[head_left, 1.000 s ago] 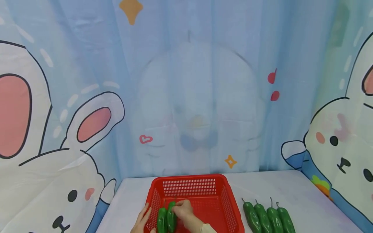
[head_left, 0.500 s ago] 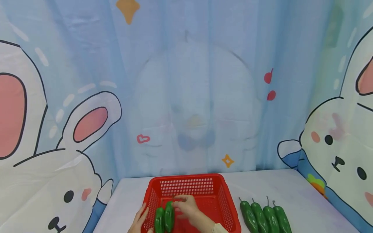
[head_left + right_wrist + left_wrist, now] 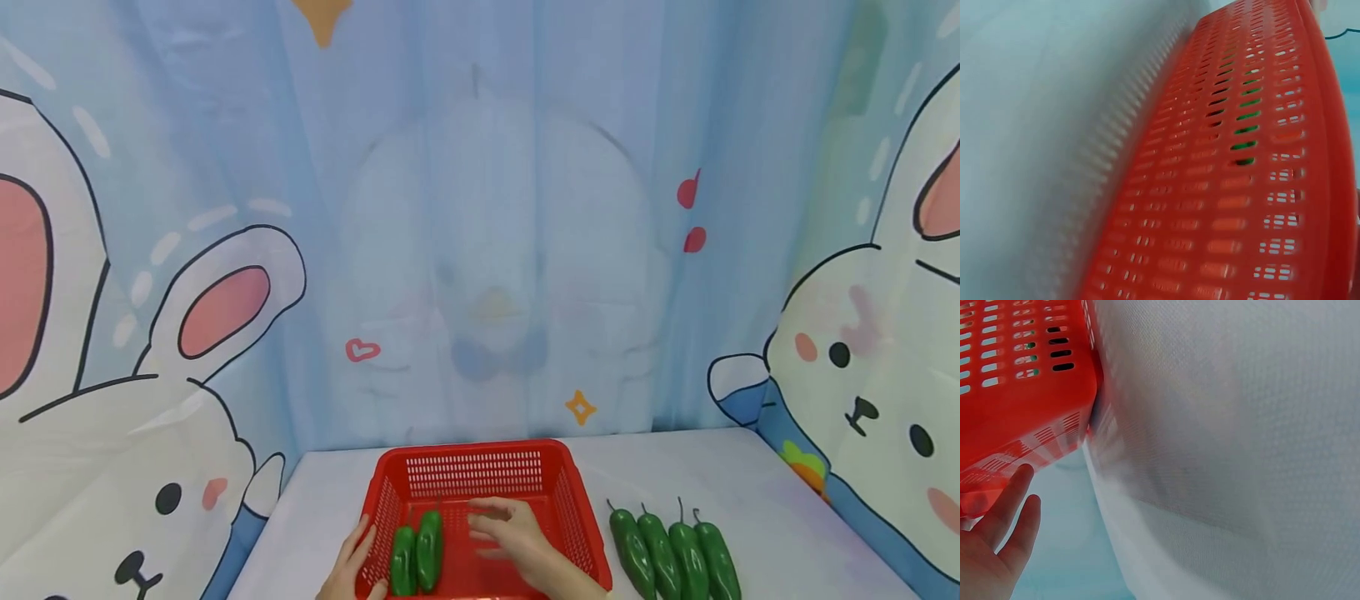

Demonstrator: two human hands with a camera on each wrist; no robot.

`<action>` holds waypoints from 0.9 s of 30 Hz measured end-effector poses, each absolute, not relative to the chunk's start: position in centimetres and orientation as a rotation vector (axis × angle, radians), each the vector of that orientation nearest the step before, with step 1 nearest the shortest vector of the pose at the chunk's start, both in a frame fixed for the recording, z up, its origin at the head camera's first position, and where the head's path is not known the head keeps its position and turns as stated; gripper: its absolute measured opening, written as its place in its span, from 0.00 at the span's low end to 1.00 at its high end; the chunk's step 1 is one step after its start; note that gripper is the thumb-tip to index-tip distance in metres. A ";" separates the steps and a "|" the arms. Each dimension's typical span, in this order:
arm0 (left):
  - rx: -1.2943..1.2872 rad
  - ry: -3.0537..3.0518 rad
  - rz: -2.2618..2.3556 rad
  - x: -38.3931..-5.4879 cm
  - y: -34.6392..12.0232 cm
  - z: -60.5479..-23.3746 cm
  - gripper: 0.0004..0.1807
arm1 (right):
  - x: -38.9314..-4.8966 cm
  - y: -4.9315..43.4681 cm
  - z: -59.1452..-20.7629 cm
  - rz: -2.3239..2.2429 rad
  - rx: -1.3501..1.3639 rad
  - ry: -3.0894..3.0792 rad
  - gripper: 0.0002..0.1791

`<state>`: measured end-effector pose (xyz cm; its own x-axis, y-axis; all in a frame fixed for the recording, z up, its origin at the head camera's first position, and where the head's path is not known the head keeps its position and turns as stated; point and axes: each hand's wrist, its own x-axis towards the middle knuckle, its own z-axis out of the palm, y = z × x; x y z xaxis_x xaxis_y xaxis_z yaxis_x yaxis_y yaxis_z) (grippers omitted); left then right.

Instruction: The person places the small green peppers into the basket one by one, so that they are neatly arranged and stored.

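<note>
Two glossy green chili peppers [image 3: 429, 552] lie side by side in the left part of a red plastic basket [image 3: 480, 452] in the head view. My left hand [image 3: 347, 567] holds the basket's left rim, thumb on the inner side and fingers along the wall; its straight fingers show beside the basket in the left wrist view. My right hand [image 3: 513, 537] hovers over the basket's middle, to the right of the peppers, with spread, loosely bent fingers and nothing in them. Green shows through the slots of the basket wall [image 3: 1222, 187] in the right wrist view.
Several more green chili peppers [image 3: 671, 554] lie in a row on the white table [image 3: 630, 458], right of the basket. Behind the table hangs a light blue curtain [image 3: 487, 208] printed with cartoon rabbits.
My right hand has let go of the right-hand pepper in the basket and moved off to the right, its fingers spreading. My left hand stays on the rim. The head view has shifted slightly.
</note>
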<state>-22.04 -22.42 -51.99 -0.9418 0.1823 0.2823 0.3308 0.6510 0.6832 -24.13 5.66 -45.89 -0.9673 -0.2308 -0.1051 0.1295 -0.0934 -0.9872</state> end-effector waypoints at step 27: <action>-0.402 -2.714 -1.182 -21.9 -22.4 -51.6 0.36 | -22.2 10.5 -45.4 -2.116 -0.062 2.080 0.29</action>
